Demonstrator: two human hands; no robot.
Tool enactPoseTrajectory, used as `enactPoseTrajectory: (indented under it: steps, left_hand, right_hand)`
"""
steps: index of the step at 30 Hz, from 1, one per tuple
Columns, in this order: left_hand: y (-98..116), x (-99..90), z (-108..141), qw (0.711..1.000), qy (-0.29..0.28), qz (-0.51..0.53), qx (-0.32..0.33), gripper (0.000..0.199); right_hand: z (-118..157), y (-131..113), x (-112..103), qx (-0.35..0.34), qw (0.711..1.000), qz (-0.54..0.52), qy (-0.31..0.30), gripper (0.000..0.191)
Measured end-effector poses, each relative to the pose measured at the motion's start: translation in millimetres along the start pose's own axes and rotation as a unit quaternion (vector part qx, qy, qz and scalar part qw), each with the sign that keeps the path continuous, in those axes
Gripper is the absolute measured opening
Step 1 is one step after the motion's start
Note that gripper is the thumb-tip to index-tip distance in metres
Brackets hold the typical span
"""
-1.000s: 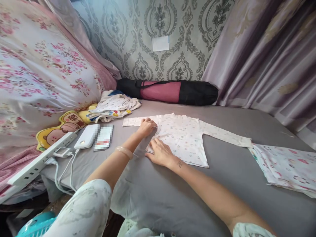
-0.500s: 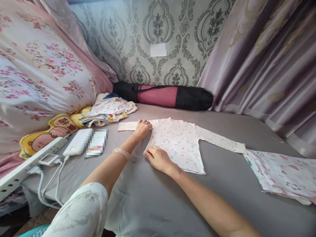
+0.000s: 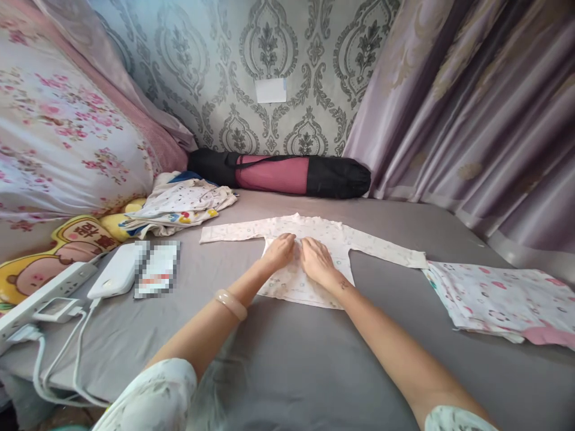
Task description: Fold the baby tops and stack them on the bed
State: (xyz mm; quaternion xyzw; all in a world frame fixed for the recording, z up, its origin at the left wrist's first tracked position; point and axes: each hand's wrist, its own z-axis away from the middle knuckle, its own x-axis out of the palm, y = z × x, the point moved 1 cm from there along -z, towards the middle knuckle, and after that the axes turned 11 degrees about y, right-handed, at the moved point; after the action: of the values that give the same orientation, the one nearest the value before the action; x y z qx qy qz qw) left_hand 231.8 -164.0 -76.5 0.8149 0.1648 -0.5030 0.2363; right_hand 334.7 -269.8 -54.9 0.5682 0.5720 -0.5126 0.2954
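Both hands have changed spot since half a sec ago; then the left hand (image 3: 281, 251) sat at the L armpit seam of the shirt (image 3: 314, 293) and the right hand (image 3: 318, 258) at its lower L corner; now they're side by side nr the middle of the body, tips almost meeting; my view of the bed (image 3: 278, 365) has slid a bit, but the shirt looks to be in the same place, R cuff still up against the folded cloth (image 3: 498, 290).

Shirt is directly under both hands, flat on the grey sheet; L hand covers the L-of-centre part, R hand approx. the centre; hem shows on the near side of them, collar on the far side.

Collar points away from the person, twd the rolled bag (image 3: 272, 175) by the wall; hem faces the person; long axis runs L–R, cuff to cuff, sleeves stretched out, R one slanting a little nearer at its end.

L hand: fingers bunched & bent, tips down on the fabric; R hand: fingers close together, loosely curved, also on it; can't tell whether either pinches any cloth.

Off to the L, well apart from the hands: power bank (image 3: 117, 272), phone (image 3: 157, 268), clothes pile (image 3: 179, 206).
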Motion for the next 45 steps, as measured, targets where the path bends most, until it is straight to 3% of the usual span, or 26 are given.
enactPoseTrajectory:
  steps: [3, 7, 11, 16, 20, 27, 34, 41, 45]
  left_hand:
    - [10.3, 18.0, 5.6, 0.999, -0.01, -0.037, -0.031, 0.048]
    - [6.4, 23.7, 14.3, 0.993, -0.012, -0.079, -0.085, 0.067]
    - [2.2, 22.8, 17.8, 0.985, -0.009, -0.093, -0.143, 0.081]
    - [1.3, 23.0, 14.7, 0.983, -0.02, -0.098, -0.152, 0.082]
    - [6.6, 11.6, 19.6, 0.988, -0.051, -0.09, -0.112, 0.074]
    - [31.6, -3.5, 59.2, 0.994, -0.081, -0.054, 0.044, 0.069]
    - [31.7, -11.9, 67.7, 0.991, -0.107, -0.044, 0.06, 0.072]
    - [26.4, -14.8, 93.7, 0.993, -0.098, -0.055, 0.043, 0.075]
    - [26.3, -21.8, 85.8, 0.993, -0.097, -0.047, 0.046, 0.072]
  right_hand:
    - [4.5, 25.0, 12.9, 0.002, 0.999, 0.037, -0.034, 0.055]
    - [14.3, 46.1, 18.0, 0.026, 0.997, 0.041, -0.064, 0.061]
    - [19.6, 59.7, 15.5, 0.058, 0.995, 0.064, -0.046, 0.062]
    - [19.8, 64.5, 14.5, 0.064, 0.995, 0.071, -0.022, 0.062]
    - [23.9, 62.3, 5.9, 0.04, 0.997, 0.045, -0.047, 0.061]
    - [57.2, 52.5, -4.0, -0.057, 0.995, 0.015, -0.085, 0.063]
    - [62.5, 46.4, -11.7, -0.058, 0.994, 0.017, -0.086, 0.061]
    - [90.8, 32.1, -18.7, -0.107, 0.987, -0.028, -0.116, 0.057]
    - [86.5, 32.7, -23.4, -0.106, 0.985, -0.049, -0.124, 0.056]
